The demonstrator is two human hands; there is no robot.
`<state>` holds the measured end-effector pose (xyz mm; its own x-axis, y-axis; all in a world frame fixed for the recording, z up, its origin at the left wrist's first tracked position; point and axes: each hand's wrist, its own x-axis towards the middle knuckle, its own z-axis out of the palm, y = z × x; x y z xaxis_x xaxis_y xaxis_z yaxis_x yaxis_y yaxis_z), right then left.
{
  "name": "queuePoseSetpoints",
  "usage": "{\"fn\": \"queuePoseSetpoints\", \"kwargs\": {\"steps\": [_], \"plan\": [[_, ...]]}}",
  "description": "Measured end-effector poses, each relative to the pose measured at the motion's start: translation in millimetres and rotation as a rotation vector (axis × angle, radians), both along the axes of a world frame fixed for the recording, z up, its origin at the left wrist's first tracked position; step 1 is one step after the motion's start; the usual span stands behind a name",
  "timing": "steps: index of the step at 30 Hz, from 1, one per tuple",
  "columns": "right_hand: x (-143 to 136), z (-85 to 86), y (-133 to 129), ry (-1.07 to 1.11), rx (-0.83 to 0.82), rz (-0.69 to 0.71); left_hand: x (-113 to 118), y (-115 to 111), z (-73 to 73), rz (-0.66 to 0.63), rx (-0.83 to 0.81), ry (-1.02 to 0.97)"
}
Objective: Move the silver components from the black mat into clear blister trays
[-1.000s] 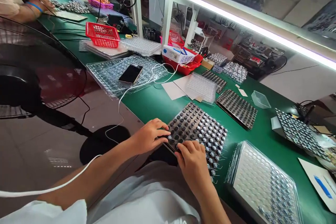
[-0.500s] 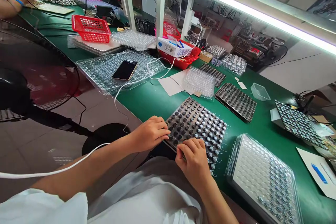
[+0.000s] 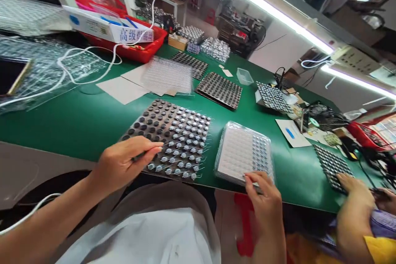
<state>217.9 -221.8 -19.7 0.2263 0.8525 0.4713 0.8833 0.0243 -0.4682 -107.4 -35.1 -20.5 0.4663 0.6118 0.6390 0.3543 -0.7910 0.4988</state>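
A dark board (image 3: 161,119) with rows of round black holders lies before me on the green table. Its right part carries small silvery discs with thin wire leads. My left hand (image 3: 123,163) hovers over the board's near left side, thumb and forefinger pinched; what sits between the tips is too small to name. At the near edge of a clear plastic tray (image 3: 236,144), my right hand (image 3: 264,194) has its thumb and forefinger pressed together, their contents unclear. That tray has a pale lining, with several silvery discs in rows along its right side.
Behind the board lie pale card sheets (image 3: 123,90), a clear ribbed sheet (image 3: 168,75) and another dark board (image 3: 219,90). A white cable (image 3: 114,53) crosses from a red basket (image 3: 154,43). At right, a co-worker's hand (image 3: 351,183) touches another filled board (image 3: 331,165).
The view has swung right, bringing the co-worker in. My right hand has left the dark board and moved right to the plastic tray. My left hand stays at the board, farther over it.
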Motion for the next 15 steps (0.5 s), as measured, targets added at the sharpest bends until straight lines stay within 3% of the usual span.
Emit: {"fn": "queuePoseSetpoints", "kwargs": {"steps": [2,7,11,15], "plan": [[28.3,-5.6,-7.3,-0.125,0.018,-0.059,43.6,-16.2,6.4,-0.039,-0.066,-0.039],[56.3,-2.8,1.7,-0.311,-0.103,0.050,141.7,-43.1,10.4,-0.253,-0.129,0.008],[57.1,10.3,3.2,-0.419,-0.257,0.123,191.4,-46.8,7.9,-0.321,-0.023,0.191],[58.2,14.7,-8.4,-0.489,-0.288,0.095,221.9,-54.0,6.6,-0.358,0.107,0.405]]}}
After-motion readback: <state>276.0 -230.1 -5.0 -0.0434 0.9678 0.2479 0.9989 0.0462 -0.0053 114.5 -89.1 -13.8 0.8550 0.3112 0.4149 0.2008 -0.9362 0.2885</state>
